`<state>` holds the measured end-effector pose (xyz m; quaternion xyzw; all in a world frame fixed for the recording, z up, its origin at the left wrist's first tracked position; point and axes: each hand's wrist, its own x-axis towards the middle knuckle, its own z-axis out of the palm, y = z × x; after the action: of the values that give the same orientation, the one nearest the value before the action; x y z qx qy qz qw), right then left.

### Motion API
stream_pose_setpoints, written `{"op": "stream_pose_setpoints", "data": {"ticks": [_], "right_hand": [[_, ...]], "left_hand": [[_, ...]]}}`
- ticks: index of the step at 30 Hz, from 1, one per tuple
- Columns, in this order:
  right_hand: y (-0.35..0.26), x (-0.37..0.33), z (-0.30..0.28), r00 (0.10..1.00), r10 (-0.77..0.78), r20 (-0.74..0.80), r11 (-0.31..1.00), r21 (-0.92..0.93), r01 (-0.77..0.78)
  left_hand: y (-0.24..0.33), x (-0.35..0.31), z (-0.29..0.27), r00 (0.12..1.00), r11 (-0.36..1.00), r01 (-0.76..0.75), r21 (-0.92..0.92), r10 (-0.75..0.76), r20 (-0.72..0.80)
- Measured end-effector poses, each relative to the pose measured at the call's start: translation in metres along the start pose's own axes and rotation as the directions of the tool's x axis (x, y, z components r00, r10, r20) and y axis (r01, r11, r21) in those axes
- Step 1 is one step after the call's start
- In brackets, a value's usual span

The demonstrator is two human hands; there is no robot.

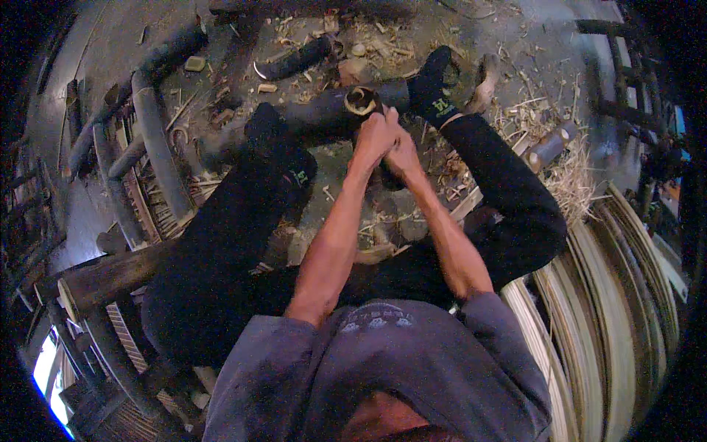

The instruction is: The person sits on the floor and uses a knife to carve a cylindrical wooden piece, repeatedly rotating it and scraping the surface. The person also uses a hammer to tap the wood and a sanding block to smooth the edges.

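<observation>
Both my hands are bunched together at centre, left hand (374,135) on the left, right hand (401,153) tucked against it on the right. Grip: fingers look curled, but the overlap and blur hide the insides, so I can't tell how tightly closed they are or what they've got hold of. The round, hollow, tube-like brown piece with a pale rim (359,110) is just beyond the knuckles, far and slightly left; left hand is nearer. Its open end faces up at me, so its long axis looks to run roughly along my line of sight, length hidden; can't tell whether my fingers touch it. Key relation, my judgement: that end against the long dark-grey cylindrical log (317,114) behind it. Log lies crosswise, near-left to far-right, and the forearms come in across it, so force from the grip would go over its length, not along it. Black-socked left foot (265,127) and black-socked right foot (433,88) sit at the log, one each side of the ring, which should help steady it.
</observation>
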<state>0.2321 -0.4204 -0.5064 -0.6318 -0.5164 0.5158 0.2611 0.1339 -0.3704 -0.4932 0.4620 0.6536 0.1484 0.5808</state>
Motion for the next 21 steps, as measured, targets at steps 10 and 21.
{"op": "stream_pose_setpoints", "data": {"ticks": [10,21], "right_hand": [[-0.058,0.105,-0.077,0.803,0.033,0.595,0.666,-0.612,0.427],[0.022,0.015,0.048,0.981,-0.192,0.026,0.95,0.256,0.179]], "left_hand": [[0.013,0.044,0.053,0.956,0.516,0.043,-0.855,-0.269,-0.115],[-0.048,0.001,-0.01,0.985,0.993,-0.006,0.119,0.027,-0.173]]}}
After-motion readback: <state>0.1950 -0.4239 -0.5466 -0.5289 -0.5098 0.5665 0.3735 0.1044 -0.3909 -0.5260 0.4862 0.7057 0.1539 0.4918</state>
